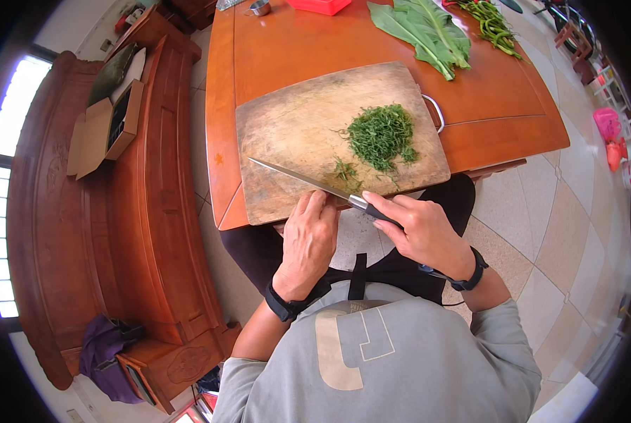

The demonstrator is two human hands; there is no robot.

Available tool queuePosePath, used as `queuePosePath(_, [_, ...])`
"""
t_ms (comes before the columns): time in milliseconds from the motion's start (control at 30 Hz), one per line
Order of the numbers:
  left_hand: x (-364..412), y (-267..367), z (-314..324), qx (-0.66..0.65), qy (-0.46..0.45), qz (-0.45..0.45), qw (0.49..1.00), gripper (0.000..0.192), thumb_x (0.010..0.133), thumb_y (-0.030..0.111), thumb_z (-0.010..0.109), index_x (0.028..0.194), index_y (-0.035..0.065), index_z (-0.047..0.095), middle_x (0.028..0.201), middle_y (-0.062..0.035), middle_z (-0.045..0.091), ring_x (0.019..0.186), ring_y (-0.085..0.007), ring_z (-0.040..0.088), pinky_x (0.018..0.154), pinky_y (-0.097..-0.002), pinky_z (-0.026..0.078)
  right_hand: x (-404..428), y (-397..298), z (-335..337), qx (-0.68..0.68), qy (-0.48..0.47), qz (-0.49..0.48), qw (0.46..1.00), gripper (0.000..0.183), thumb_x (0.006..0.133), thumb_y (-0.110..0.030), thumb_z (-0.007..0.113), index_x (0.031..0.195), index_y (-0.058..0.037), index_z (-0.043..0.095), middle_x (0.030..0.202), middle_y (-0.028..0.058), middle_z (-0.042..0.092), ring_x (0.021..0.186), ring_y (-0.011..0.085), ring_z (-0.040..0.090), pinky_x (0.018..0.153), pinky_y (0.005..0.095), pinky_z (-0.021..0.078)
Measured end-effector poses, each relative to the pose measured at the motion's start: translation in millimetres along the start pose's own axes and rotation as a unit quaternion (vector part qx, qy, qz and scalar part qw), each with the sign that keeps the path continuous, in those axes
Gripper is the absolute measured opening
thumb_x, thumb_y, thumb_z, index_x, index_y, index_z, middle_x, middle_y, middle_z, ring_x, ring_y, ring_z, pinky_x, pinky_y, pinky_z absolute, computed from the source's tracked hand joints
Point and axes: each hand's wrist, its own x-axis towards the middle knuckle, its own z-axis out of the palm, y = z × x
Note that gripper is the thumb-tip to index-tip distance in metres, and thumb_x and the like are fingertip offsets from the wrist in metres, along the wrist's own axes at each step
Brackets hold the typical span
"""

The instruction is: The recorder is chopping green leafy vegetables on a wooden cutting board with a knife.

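Note:
My right hand [421, 224] grips the black handle of a kitchen knife [305, 178], whose blade points to the upper left over the front of a worn wooden cutting board [294, 116]. Close to the blade, my left hand [312, 227] has its fingertips at the board's front edge; whether they touch the knife or hold anything cannot be told. On the right half of the board lies a heap of finely shredded green leaves [381, 135]. A few loose shreds [344, 169] lie between the heap and the blade.
Beneath the board is a wooden table [495, 100]. Large green leaves [426, 31] lie at its back, with green chili peppers [492, 26] to their right. A red plastic container [323, 4] and a small metal cup [260, 7] stand farther left. A metal handle [436, 113] sticks out from the board's right side.

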Motion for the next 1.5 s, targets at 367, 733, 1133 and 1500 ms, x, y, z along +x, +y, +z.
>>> queuePosePath(367, [-1.0, -0.4, 1.7, -0.001, 0.006, -0.006, 1.0, 0.027, 0.084, 0.001, 0.067, 0.109, -0.0055, 0.065, 0.105, -0.0152, 0.058, 0.099, -0.034, 0.06, 0.084, -0.0424, 0.051, 16.7, 2.2, 13.3, 0.025, 0.033, -0.01, 0.999, 0.045, 0.09, -0.019, 0.069, 0.134, -0.0095, 0.059, 0.084, 0.0135, 0.065, 0.071, 0.0331, 0.066, 0.062, 0.0425, 0.0542])
queuePosePath(733, [0.2, 0.3, 0.4, 0.003, 0.009, 0.001, 1.0, 0.027, 0.083, 0.001, 0.067, 0.11, -0.0063, 0.065, 0.108, -0.0157, 0.06, 0.101, -0.0341, 0.06, 0.086, -0.0423, 0.051, -4.0, -3.0, -14.2, 0.0, 0.001, 0.015, 1.0, 0.047, 0.089, -0.019, 0.07, 0.134, -0.0107, 0.06, 0.086, 0.0113, 0.065, 0.072, 0.0305, 0.067, 0.061, 0.0397, 0.0545])
queuePosePath(1133, [1.0, 2.6, -0.9, 0.006, 0.001, 0.003, 1.0, 0.019, 0.085, 0.0, 0.063, 0.102, -0.0074, 0.064, 0.103, -0.016, 0.058, 0.101, -0.0328, 0.059, 0.087, -0.0409, 0.05, -13.3, -4.2, -19.2, -0.002, -0.016, 0.017, 1.0, 0.047, 0.089, -0.017, 0.07, 0.135, -0.0123, 0.059, 0.085, 0.0107, 0.066, 0.066, 0.0297, 0.066, 0.057, 0.0393, 0.0541])
queuePosePath(1500, [-1.0, 0.9, 0.5, 0.01, -0.004, -0.011, 1.0, 0.021, 0.084, 0.001, 0.066, 0.104, -0.0045, 0.066, 0.107, -0.0158, 0.058, 0.099, -0.0346, 0.06, 0.084, -0.0428, 0.051, -4.8, -0.3, -6.0, 0.007, -0.001, 0.002, 1.0, 0.045, 0.09, -0.018, 0.069, 0.134, -0.0104, 0.059, 0.086, 0.0113, 0.065, 0.071, 0.0301, 0.066, 0.06, 0.04, 0.054])
